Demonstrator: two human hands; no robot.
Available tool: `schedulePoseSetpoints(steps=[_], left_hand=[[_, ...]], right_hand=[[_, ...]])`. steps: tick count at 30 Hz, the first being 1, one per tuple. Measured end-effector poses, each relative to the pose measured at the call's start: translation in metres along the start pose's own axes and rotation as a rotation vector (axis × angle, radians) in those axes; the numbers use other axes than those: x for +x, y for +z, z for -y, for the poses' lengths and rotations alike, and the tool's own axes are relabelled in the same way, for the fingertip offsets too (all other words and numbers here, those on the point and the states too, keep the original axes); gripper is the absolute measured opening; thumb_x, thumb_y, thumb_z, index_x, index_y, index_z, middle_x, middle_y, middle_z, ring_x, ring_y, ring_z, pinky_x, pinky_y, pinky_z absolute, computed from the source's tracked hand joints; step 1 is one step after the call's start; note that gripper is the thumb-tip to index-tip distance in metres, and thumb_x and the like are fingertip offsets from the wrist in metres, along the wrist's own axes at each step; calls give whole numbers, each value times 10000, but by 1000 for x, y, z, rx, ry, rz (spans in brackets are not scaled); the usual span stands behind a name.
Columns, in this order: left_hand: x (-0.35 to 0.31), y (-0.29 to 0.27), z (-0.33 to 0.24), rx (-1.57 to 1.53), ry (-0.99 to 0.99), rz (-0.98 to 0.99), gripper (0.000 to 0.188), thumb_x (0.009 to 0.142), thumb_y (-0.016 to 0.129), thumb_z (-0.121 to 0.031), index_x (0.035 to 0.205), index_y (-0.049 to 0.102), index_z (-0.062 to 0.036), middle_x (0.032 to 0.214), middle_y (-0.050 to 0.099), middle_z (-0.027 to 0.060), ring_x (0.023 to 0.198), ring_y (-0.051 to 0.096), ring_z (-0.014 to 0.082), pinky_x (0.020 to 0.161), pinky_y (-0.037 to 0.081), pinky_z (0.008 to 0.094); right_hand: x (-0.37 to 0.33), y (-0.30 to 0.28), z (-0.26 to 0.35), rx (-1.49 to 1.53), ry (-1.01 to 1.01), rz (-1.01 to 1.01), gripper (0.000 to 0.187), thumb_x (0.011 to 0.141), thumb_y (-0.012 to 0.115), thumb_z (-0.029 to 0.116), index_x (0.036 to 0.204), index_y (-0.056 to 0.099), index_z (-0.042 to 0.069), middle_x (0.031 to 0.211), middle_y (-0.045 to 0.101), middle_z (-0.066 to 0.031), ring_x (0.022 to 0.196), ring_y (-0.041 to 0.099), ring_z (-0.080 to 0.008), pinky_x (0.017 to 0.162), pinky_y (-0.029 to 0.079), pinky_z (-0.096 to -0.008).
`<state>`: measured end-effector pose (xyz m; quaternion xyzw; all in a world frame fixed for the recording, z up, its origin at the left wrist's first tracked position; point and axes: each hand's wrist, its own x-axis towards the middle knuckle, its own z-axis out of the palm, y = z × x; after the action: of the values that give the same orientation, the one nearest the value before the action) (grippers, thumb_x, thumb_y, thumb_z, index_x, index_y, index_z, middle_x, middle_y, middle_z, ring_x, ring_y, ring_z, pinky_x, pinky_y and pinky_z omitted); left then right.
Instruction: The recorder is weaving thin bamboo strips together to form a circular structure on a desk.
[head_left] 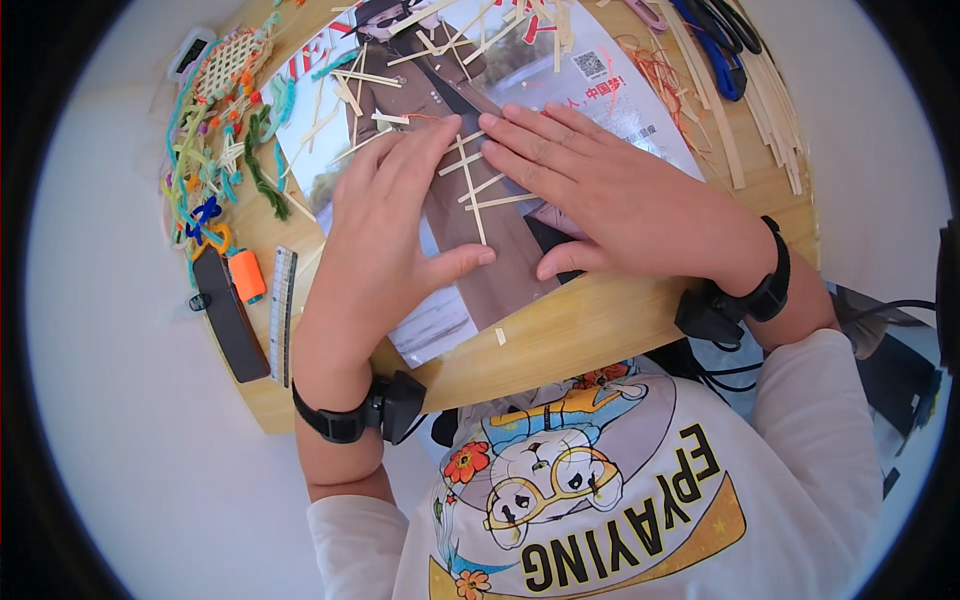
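Note:
Both of my hands rest over a glossy magazine cover (500, 285) on the wooden table. My left hand (385, 215) lies with its fingers stretched out and the thumb apart, along the left side of a small figure of thin wooden strips (470, 190). That figure has one long strip with several shorter ones crossing it at angles. My right hand (610, 195) is spread on the right side, its fingertips close to the upper ends of the strips. Neither hand grips anything that I can see; the undersides of the palms are hidden.
Loose cut strips (350, 85) scatter over the cover's upper part. At left lie colourful yarn and pipe-cleaner pieces (205, 215), an orange block (246, 276), a dark case (232, 320) and a ruler (282, 315). Blue-handled scissors (725, 70) and long strips (775, 120) are at upper right.

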<state>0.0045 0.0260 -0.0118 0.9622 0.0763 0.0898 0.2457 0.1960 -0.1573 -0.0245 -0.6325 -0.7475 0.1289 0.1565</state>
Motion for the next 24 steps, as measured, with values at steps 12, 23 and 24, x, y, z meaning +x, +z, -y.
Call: schedulePoseSetpoints(steps=[12,23,24], left_hand=[[2,1,4,15,50,-7,997,652,911,-425,1490,502,-72,1451,560,141,1331,486,367,1109,404,453],[1,2,3,37,38,-5,951,668,914,-359,1481,513,-69,1429,575,130,1298,508,342,1034,469,421],[1,2,4,53,49,-5,948,669,913,-354,1480,513,-68,1429,578,126,1294,509,339,1030,471,419]], right_hand=[[1,1,0,-17,-6,-8,1008,839,692,540,1591,296,-4,1676,267,-170,1562,231,-325,1277,205,-489],[0,3,-1,-13,-13,-15,1020,837,671,566,1595,291,-2,1675,267,-173,1556,241,-337,1274,205,-490],[0,3,-2,-11,-12,-15,1022,836,670,567,1596,290,0,1675,268,-171,1556,241,-337,1275,205,-490]])
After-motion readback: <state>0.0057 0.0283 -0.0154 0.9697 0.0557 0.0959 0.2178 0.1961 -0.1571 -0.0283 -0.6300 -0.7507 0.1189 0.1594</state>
